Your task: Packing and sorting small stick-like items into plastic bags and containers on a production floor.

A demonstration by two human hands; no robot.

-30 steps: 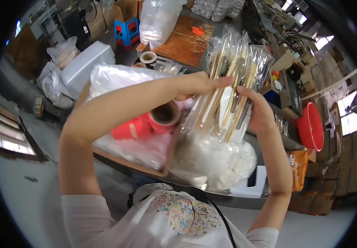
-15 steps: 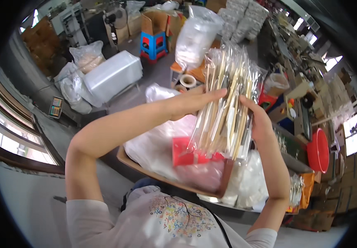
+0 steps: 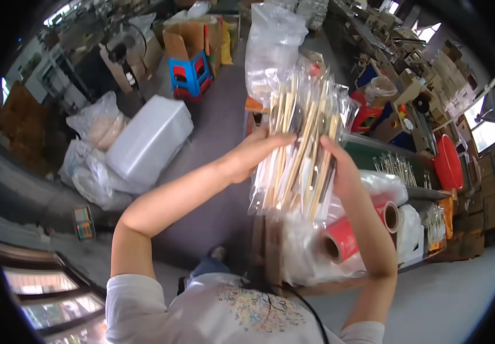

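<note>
A thick bundle of clear plastic packets (image 3: 305, 166) is held up in front of me, each packet with long pale wooden sticks and some darker, thinner pieces inside. My left hand (image 3: 256, 153) grips its left side, thumb laid across the front. On the right side my right hand (image 3: 342, 163) clasps it, with the thumb on the front face. The other fingers of both hands are mostly hidden behind the packets. Below the bundle, a red roll (image 3: 342, 238) with a hollow core lies on clear plastic sheeting (image 3: 302, 252), partly behind my right forearm.
More stick packets (image 3: 396, 169) lie on the bench at right, near a red basin (image 3: 449, 161). A tall clear bag (image 3: 273, 49) stands beyond my hands. On the left are a translucent tub (image 3: 151, 140), a blue stool (image 3: 190, 74) and a fan (image 3: 126, 46).
My body has turned and moved, so the carton with the red roll now lies farther right and the floor shows at left. Both hands still hold the bundle, now slightly left in view.
</note>
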